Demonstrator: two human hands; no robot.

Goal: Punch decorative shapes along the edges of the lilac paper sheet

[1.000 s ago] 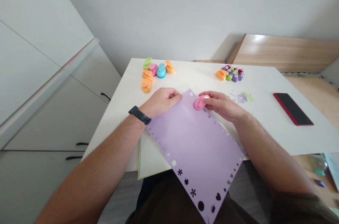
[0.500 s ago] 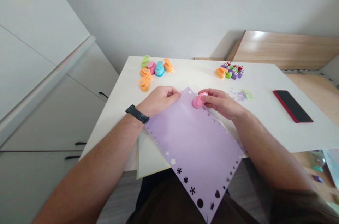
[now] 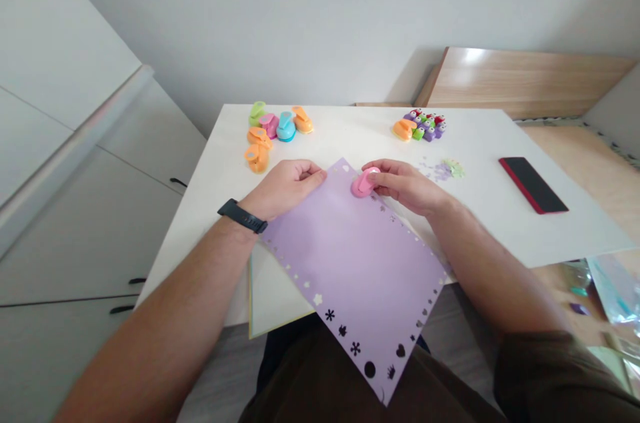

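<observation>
A purple sheet of paper (image 3: 350,250) lies cornerwise before me, its near corner hanging past the table edge. Shapes such as hearts, flowers and a crown are cut along its borders. My left hand (image 3: 296,184) pinches the paper's upper left edge between thumb and fingers. In my right hand (image 3: 400,184) is a pink craft punch (image 3: 364,183), set on the upper right edge close to the far corner. My thumb rests on the punch; the fingertips behind it are partly hidden.
Several colourful craft punches (image 3: 286,127) stand at the back left. An orange punch (image 3: 404,129) and several small punches (image 3: 429,126) sit farther right, behind paper scraps (image 3: 453,168). A dark phone-like slab with a red edge (image 3: 534,186) lies on the white table (image 3: 480,223).
The whole view has shifted, so table and objects appear farther left. Both hands keep their holds on the paper and the pink punch, which stays at about the same spot on the edge.
</observation>
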